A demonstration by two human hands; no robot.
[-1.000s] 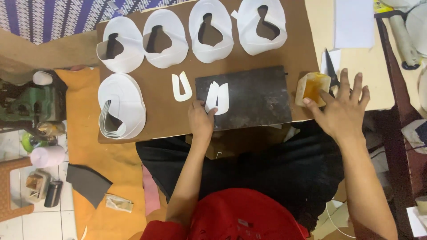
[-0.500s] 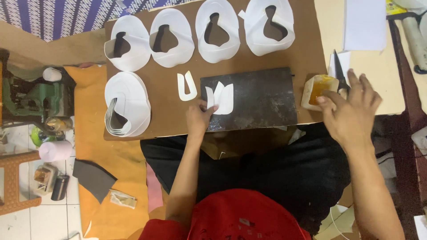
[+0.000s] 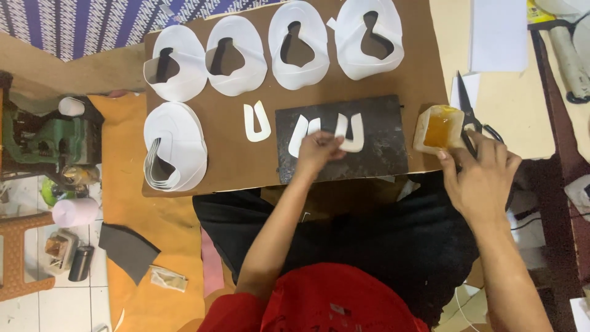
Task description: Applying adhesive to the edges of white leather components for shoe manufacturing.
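My left hand [image 3: 318, 149] lies on the dark slab [image 3: 382, 158] and pinches a white U-shaped piece [image 3: 352, 133] by its lower edge. A second white U-shaped piece [image 3: 303, 133] rests on the slab just left of that hand. A third one [image 3: 256, 122] sits on the brown board [image 3: 233, 167] beside the slab. My right hand [image 3: 482, 177] is at the board's right edge, thumb touching a translucent tub of yellow glue [image 3: 437, 128], fingers over the handles of black scissors [image 3: 471, 112].
Several white oval cut-outs [image 3: 236, 56] line the far side of the board, and a stack of them [image 3: 175, 146] sits at its left. A green machine [image 3: 49, 138] stands at the left. White paper [image 3: 498, 34] lies at the far right.
My left hand has slid one U-shaped piece to the right across the slab, apart from the other. My right hand has drawn back and down, fingers closer together, beside the glue tub.
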